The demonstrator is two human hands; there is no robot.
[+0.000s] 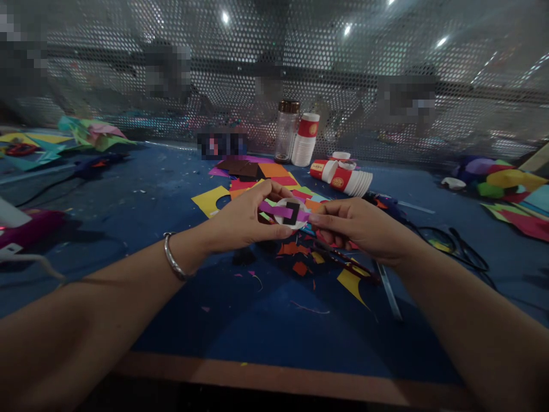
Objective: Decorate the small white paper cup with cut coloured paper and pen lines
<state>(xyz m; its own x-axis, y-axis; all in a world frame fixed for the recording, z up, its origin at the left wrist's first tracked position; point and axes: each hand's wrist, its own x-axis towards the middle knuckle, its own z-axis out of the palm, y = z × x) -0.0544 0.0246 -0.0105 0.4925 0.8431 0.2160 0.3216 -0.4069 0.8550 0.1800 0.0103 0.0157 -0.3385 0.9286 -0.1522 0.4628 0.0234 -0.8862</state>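
My left hand (pixel 253 214) is closed around a white round piece (pixel 281 218) above the table, thumb below and fingers on the far side. A purple paper strip (pixel 274 211) runs across its face, together with a black paper square (pixel 293 214). At the strip's right end, my right hand (pixel 349 224) pinches the purple paper between thumb and fingers. Whether the white piece is the end of a paper cup I cannot tell. Beneath the hands lie orange paper scraps (pixel 300 268) and dark-handled scissors (pixel 349 263).
Coloured paper sheets (pixel 244 170) lie behind the hands. Farther back stand a clear bottle (pixel 286 134) and stacked paper cups (pixel 306 143); more red-and-white cups (pixel 343 178) lie tipped over. A clear stick (pixel 389 293) and black cable (pixel 472 260) are at right. A perforated metal screen (pixel 240 86) borders the table.
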